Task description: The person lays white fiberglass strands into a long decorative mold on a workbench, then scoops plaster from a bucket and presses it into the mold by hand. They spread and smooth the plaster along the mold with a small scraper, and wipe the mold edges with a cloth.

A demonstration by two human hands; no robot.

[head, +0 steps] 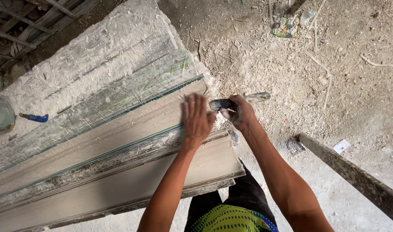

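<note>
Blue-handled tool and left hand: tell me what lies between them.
Head view: between the blue-handled tool and left hand lies only the long moulded slab's plaster-crusted, green-streaked surface.

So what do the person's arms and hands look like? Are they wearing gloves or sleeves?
No gloves and no sleeves in view. The left hand and right hand are bare, and both forearms are bare up to the picture's edge. No watch, ring or bracelet shows. Lower down, the person wears dark trousers and a green patterned cloth with a blue edge.

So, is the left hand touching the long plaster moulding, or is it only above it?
Touching. The head view shows the left hand lying flat, fingers spread, on the end of the long plaster moulding, with no gap visible beneath the palm.
</note>
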